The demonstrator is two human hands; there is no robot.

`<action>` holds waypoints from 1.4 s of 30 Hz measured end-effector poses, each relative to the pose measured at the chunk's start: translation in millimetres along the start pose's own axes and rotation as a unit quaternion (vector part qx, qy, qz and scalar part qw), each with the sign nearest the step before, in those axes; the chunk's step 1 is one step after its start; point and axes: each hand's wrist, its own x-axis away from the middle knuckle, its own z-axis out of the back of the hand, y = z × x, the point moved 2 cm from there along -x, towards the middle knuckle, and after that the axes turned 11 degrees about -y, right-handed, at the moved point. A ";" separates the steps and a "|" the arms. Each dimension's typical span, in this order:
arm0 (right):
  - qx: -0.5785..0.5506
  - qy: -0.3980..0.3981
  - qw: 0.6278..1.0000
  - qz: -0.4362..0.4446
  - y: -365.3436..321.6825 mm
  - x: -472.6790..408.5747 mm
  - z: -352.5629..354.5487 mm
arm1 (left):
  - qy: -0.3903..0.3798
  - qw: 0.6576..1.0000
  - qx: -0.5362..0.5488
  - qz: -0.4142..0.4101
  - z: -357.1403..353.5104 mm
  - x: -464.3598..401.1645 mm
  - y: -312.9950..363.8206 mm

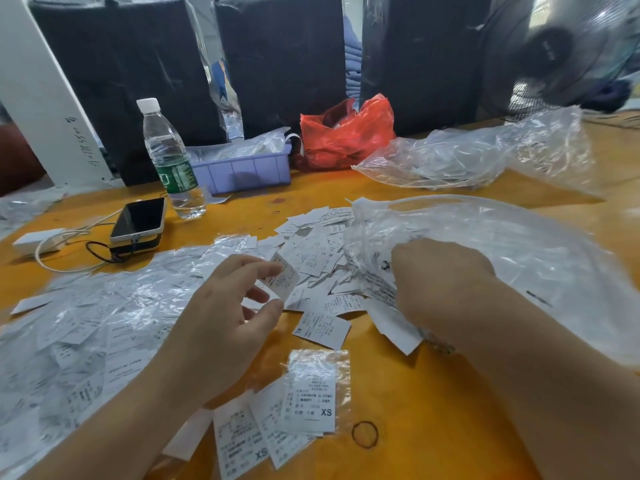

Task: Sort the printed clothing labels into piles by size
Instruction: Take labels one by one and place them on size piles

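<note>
My left hand (228, 313) pinches one white printed label (284, 279) between fingers and thumb, lifted just above the table. My right hand (440, 282) reaches down into the loose heap of labels (318, 258) at the mouth of a clear plastic bag (502, 258); its fingers are hidden behind the hand. A label marked XL (322, 329) lies alone near the heap. A small pile marked XS (308, 400) lies at the near edge, partly in a clear sleeve. More labels lie inside plastic (86, 323) under my left arm.
On the orange table (433, 410) lie a rubber band (364, 434), a phone on a power bank (138, 223) with a cable, a water bottle (169, 161), a purple tray (242, 169), a red bag (346, 133) and another clear bag (467, 154). Dark bundles and a fan (561, 53) stand behind.
</note>
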 end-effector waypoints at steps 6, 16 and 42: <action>-0.094 0.051 0.994 0.010 4.0 -2.0 -3.6 | -0.004 1.000 -0.009 -0.004 -3.1 -0.6 1.2; -0.297 0.320 0.873 0.217 4.4 -11.7 5.0 | -0.005 1.000 0.006 -0.004 -0.2 -0.9 4.5; -0.627 -0.038 0.679 0.379 -78.0 -35.0 -10.3 | 0.090 0.962 0.236 0.107 31.6 -2.4 -13.4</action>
